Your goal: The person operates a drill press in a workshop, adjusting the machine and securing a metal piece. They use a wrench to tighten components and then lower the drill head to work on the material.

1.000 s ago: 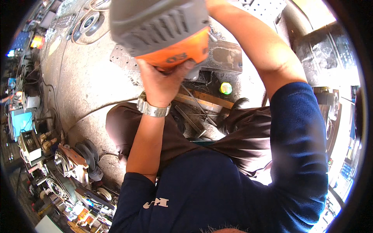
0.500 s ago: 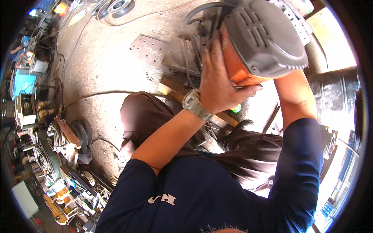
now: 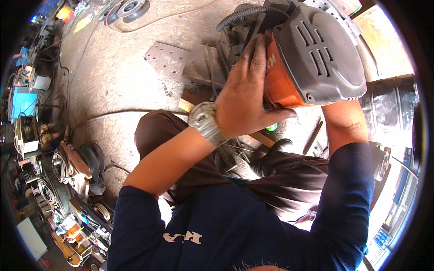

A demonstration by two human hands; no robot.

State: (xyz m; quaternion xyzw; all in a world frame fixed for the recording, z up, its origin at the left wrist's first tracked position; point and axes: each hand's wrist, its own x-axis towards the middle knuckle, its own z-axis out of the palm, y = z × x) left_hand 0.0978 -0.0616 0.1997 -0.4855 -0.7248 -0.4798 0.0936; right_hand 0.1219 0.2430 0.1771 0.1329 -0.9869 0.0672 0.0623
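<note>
The wearer's left hand [image 3: 244, 88] clasps the orange side of a power tool [image 3: 316, 58] at about 1 o'clock, fingers laid along it, thumb underneath; the right hand is hidden behind it, so its grip cannot be told. The tool seems already lifted and steadied; what work remains does not show, and a perforated plate [image 3: 168, 61] lies apart on the floor [image 3: 108, 63] at 11 o'clock
</note>
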